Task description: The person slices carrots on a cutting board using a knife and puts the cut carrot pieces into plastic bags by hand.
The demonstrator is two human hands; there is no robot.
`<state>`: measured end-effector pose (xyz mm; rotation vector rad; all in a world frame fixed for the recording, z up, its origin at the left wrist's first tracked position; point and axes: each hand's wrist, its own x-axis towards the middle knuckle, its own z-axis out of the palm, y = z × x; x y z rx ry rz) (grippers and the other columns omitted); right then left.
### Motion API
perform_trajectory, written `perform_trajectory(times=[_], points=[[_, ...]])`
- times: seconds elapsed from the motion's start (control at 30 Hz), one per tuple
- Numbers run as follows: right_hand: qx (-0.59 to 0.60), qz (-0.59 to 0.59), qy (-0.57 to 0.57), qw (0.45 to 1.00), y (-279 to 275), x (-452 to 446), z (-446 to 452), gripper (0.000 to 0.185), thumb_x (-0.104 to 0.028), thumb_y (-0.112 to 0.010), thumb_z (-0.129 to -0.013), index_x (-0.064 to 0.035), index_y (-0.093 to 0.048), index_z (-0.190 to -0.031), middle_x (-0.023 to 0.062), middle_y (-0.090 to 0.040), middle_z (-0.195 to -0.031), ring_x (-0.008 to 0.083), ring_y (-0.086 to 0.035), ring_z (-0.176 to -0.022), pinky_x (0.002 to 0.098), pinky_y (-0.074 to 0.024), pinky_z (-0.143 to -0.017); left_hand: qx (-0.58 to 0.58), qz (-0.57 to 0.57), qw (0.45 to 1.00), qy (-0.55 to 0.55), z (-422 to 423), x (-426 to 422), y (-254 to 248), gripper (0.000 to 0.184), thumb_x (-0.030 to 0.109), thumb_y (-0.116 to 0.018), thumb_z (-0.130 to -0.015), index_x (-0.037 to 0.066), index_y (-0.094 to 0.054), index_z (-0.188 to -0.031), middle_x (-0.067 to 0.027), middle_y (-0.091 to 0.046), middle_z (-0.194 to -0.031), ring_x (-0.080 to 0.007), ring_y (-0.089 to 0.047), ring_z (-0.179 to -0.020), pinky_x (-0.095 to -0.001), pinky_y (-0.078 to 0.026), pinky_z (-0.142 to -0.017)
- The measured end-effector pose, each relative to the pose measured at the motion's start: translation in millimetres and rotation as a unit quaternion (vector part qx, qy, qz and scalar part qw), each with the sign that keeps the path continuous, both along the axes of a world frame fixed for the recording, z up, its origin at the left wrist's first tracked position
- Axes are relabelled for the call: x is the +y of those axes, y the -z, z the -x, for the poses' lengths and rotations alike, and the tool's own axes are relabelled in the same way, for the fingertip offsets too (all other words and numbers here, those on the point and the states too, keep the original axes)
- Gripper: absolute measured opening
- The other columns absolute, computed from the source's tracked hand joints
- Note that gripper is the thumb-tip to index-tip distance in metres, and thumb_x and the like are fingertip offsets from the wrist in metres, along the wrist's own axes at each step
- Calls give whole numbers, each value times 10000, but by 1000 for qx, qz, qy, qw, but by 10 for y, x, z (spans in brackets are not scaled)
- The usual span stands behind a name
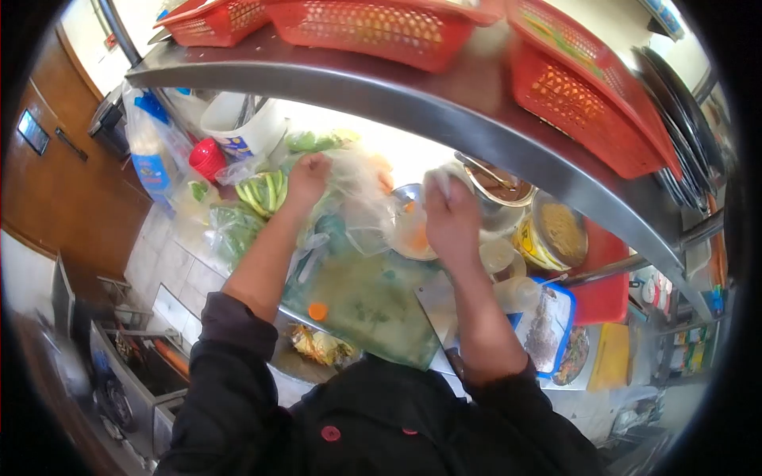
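A clear plastic bag hangs stretched between my two hands above the counter. My left hand is closed on its left side, and my right hand pinches its other side. Behind the bag is a round bowl with orange pieces in it, partly covered by my right hand. Below my hands lies a green cutting board with an orange carrot slice near its left edge. A wide-bladed cleaver rests at the board's right side, partly under my right forearm.
Overhead, a metal shelf holds red baskets. Bagged greens and green beans sit at left. At right are a yellow tub, a blue-rimmed tray and a pot. A pan of shredded food is near my body.
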<state>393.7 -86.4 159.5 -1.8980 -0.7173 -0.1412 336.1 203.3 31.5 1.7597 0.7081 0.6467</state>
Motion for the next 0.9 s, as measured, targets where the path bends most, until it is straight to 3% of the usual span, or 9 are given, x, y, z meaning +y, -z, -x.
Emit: perform_trajectory(times=[0.07,0.13,0.2,0.33,0.43,0.53,0.63,0.73,0.9], points=[[-98,-1,-20,995,110,388,-180,188,-147,-564,-880,7,-649,-946,252,-653,-925,460,-609,-904,533,-483,-803,2,-59,998,-35,198,-71,-20,226,203,-643,-948,18,-634,-1078,-16,-644,-895,-95,-589,-747,-271,-495,-621],[-37,197,-117,973,32,683,-324,271,-180,-564,-885,-15,-693,-1055,255,-664,-1056,431,-615,-1010,493,-486,-902,-25,-66,997,-44,497,-261,-222,211,184,-637,-956,16,-633,-1085,5,-641,-892,-80,-578,-754,-260,-492,-641],[-110,153,-165,968,426,932,-401,311,-201,-571,-890,-30,-693,-1120,235,-672,-1105,401,-619,-1072,462,-477,-963,-6,-53,998,-16,886,-400,-228,206,168,-642,-954,13,-634,-1091,10,-640,-888,-80,-575,-754,-253,-492,-659],[-122,123,-222,960,113,801,22,326,-218,-574,-897,-42,-689,-1147,219,-674,-1144,384,-622,-1103,441,-471,-996,25,-20,998,56,1780,-745,170,201,127,-659,-946,4,-642,-1104,25,-636,-869,-81,-580,-762,-241,-494,-714],[-48,124,-131,982,83,107,506,307,-221,-576,-896,-27,-682,-1109,230,-672,-1075,400,-627,-1034,463,-486,-918,71,39,996,37,2326,-1114,349,252,121,-704,-904,-7,-645,-1112,-10,-646,-908,-106,-600,-799,-265,-509,-759],[19,282,-98,954,629,-750,816,316,-235,-594,-861,4,-651,-1060,242,-669,-939,420,-631,-913,494,-504,-806,133,-86,986,54,2558,-1341,516,378,129,-751,-846,-3,-622,-1176,-98,-654,-1037,-187,-648,-859,-308,-530,-798],[-17,485,-54,873,1228,-1505,1197,354,-198,-597,-826,-40,-644,-1139,259,-656,-1065,443,-607,-1021,520,-485,-886,178,-225,951,111,2572,-1475,580,567,179,-796,-766,45,-576,-1272,-174,-585,-1241,-342,-606,-1094,-391,-512,-917],[95,553,-6,828,1461,-1757,1435,421,-128,-590,-813,-54,-599,-1227,259,-611,-1159,455,-564,-1114,516,-462,-960,209,-237,943,104,2452,-1572,519,563,187,-801,-746,58,-592,-1253,-159,-591,-1193,-355,-574,-1122,-404,-497,-930],[85,495,31,864,1703,-1900,1497,441,-82,-568,-789,-63,-562,-1229,264,-577,-1147,462,-557,-1104,510,-455,-973,200,-257,934,146,2295,-1756,358,497,186,-779,-748,56,-617,-1199,-166,-572,-1113,-362,-571,-1070,-432,-490,-901]])
